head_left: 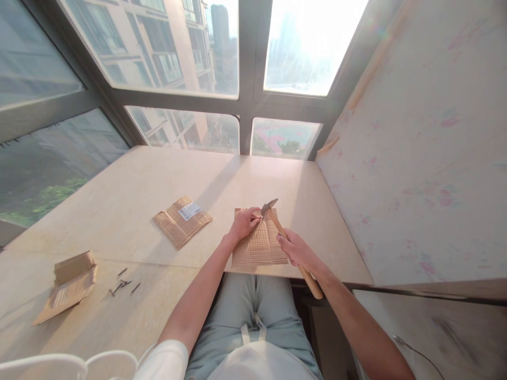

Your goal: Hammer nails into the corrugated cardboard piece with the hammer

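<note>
My right hand is wrapped round the wooden handle of a claw hammer. The dark metal head is tilted just above a piece of corrugated cardboard, close to my left fingertips. My left hand rests on the cardboard's upper left part, thumb and finger pinched on a thin nail, mostly hidden by the fingers and the hammer head. Rows of small holes mark the middle of this cardboard, which lies flat near the table's front edge.
A second cardboard piece with a white label lies to the left. Further left are several loose nails and a folded cardboard piece. The pale table meets windows at the back and a flowered wall on the right.
</note>
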Tool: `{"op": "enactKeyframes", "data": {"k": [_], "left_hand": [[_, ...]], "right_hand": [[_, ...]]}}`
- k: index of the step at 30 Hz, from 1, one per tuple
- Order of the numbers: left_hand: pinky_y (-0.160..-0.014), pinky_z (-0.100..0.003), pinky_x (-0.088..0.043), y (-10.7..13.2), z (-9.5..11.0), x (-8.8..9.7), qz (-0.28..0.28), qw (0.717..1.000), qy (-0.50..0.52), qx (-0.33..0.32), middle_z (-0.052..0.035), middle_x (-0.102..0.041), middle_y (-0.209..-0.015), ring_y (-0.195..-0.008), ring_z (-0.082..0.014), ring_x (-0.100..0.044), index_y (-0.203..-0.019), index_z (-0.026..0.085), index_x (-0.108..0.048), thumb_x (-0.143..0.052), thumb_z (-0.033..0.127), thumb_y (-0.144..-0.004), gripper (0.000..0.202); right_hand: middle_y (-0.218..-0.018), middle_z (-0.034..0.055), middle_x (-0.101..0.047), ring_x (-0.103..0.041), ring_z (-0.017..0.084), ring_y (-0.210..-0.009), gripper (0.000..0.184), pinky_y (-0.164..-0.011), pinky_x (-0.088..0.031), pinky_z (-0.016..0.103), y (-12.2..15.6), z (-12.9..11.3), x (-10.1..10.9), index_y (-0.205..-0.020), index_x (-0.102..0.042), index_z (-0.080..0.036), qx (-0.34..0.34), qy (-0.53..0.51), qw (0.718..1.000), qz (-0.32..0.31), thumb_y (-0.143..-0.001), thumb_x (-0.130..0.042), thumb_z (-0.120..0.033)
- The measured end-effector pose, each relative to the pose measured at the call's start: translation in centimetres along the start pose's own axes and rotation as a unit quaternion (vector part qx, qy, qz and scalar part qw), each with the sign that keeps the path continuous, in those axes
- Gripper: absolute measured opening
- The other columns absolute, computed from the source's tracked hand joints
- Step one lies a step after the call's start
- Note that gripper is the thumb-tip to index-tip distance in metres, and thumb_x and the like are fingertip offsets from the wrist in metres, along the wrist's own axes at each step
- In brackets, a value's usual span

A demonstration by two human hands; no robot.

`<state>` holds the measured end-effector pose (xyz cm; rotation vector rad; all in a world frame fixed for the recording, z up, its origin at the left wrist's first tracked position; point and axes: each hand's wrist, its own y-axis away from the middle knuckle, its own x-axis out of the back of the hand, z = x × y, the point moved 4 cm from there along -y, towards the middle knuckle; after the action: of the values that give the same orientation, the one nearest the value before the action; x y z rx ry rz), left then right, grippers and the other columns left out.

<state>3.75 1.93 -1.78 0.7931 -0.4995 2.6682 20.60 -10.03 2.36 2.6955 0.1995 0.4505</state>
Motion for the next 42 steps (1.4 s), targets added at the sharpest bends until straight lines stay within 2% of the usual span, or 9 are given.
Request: {"op": "enactKeyframes", "data": {"k": [7, 11, 16, 20, 25, 30, 33, 36, 42], "left_hand": [[-0.105, -0.044, -0.043, 0.0, 0.3, 0.1, -0.007, 1.0, -0.003, 0.009, -0.0047, -0.077, -0.091, -0.094, -0.0215, -0.072, -0.122, 0.02, -0.059, -0.066, 0.016, -0.081, 0.042], [-0.101, -0.041, -0.046, 0.2, 0.6, 0.6, -0.021, 1.0, -0.005, 0.016, -0.0069, -0.076, -0.1, -0.099, -0.0216, -0.07, -0.131, 0.019, -0.053, -0.063, 0.014, -0.083, 0.05], [-0.103, -0.041, -0.045, 2.6, 0.2, 3.7, 0.04, 0.999, -0.026, 0.011, -0.0062, -0.073, -0.111, -0.11, -0.0204, -0.065, -0.137, 0.022, -0.047, -0.061, 0.016, -0.084, 0.055], [-0.091, -0.037, -0.052, 7.7, -1.3, 8.1, 0.142, 0.988, -0.03, 0.055, -0.0065, -0.073, -0.11, -0.098, -0.0198, -0.068, -0.129, 0.022, -0.053, -0.06, 0.027, -0.086, 0.044], [-0.085, -0.036, -0.053, 17.7, -4.7, 13.7, 0.263, 0.946, -0.073, 0.176, -0.0077, -0.075, -0.104, -0.098, -0.0228, -0.069, -0.112, 0.021, -0.062, -0.059, 0.038, -0.084, 0.033], [-0.086, -0.04, -0.054, 29.0, -7.8, 18.2, 0.392, 0.839, -0.168, 0.338, -0.0114, -0.074, -0.101, -0.097, -0.0266, -0.07, -0.101, 0.019, -0.064, -0.056, 0.028, -0.08, 0.024], [-0.091, -0.048, -0.051, 34.0, -8.5, 19.9, 0.426, 0.783, -0.229, 0.392, -0.0147, -0.073, -0.103, -0.097, -0.0295, -0.069, -0.102, 0.016, -0.063, -0.057, 0.02, -0.076, 0.028], [-0.09, -0.049, -0.05, 36.7, -9.0, 20.6, 0.426, 0.766, -0.238, 0.419, -0.0159, -0.073, -0.103, -0.096, -0.0303, -0.069, -0.104, 0.016, -0.063, -0.058, 0.018, -0.074, 0.03], [-0.087, -0.042, -0.052, 36.1, -10.7, 19.5, 0.392, 0.81, -0.201, 0.388, -0.0087, -0.074, -0.097, -0.09, -0.0256, -0.069, -0.104, 0.021, -0.066, -0.063, 0.023, -0.074, 0.031]], "right_hand": [[-0.058, -0.0107, -0.036, -0.027, 0.004, -0.035, 0.019, -0.027, -0.022, 0.015, 0.7, -0.4, 0.2, -0.084, -0.04, -0.023, -0.015, -0.009, 1.0, -0.005, -0.09, -0.048, -0.04], [-0.058, -0.0111, -0.035, -0.026, 0.004, -0.036, 0.021, -0.028, -0.02, 0.014, 1.7, -0.8, 0.2, -0.085, -0.04, -0.023, -0.026, -0.031, 0.999, -0.006, -0.089, -0.049, -0.041], [-0.058, -0.0115, -0.035, -0.025, 0.003, -0.036, 0.026, -0.027, -0.02, 0.012, 2.9, -0.5, 0.4, -0.084, -0.04, -0.023, -0.022, -0.085, 0.996, 0.006, -0.087, -0.052, -0.046], [-0.056, -0.0128, -0.032, -0.021, 0.003, -0.035, 0.032, -0.026, -0.021, 0.012, 3.9, 0.0, 0.2, -0.084, -0.04, -0.023, -0.019, -0.123, 0.992, 0.014, -0.085, -0.054, -0.052], [-0.053, -0.0146, -0.027, -0.017, 0.003, -0.034, 0.037, -0.025, -0.02, 0.012, 5.2, 0.7, -1.0, -0.086, -0.042, -0.024, -0.021, -0.16, 0.987, -0.001, -0.081, -0.059, -0.056], [-0.052, -0.0147, -0.028, -0.017, 0.002, -0.032, 0.046, -0.024, -0.021, 0.012, 6.2, 1.7, -3.0, -0.081, -0.039, -0.025, -0.041, -0.178, 0.983, -0.015, -0.074, -0.066, -0.062], [-0.051, -0.0142, -0.03, -0.018, 0.002, -0.031, 0.048, -0.024, -0.021, 0.012, 6.5, 2.2, -4.3, -0.082, -0.04, -0.025, -0.048, -0.169, 0.984, -0.033, -0.074, -0.066, -0.064], [-0.051, -0.0141, -0.031, -0.018, 0.001, -0.031, 0.048, -0.024, -0.021, 0.012, 6.9, 2.5, -5.5, -0.084, -0.043, -0.024, -0.056, -0.17, 0.983, -0.051, -0.073, -0.068, -0.064], [-0.051, -0.0136, -0.03, -0.017, 0.001, -0.03, 0.046, -0.023, -0.019, 0.011, 7.5, 2.2, -7.4, -0.079, -0.041, -0.024, -0.045, -0.165, 0.984, -0.044, -0.074, -0.07, -0.059]]}}
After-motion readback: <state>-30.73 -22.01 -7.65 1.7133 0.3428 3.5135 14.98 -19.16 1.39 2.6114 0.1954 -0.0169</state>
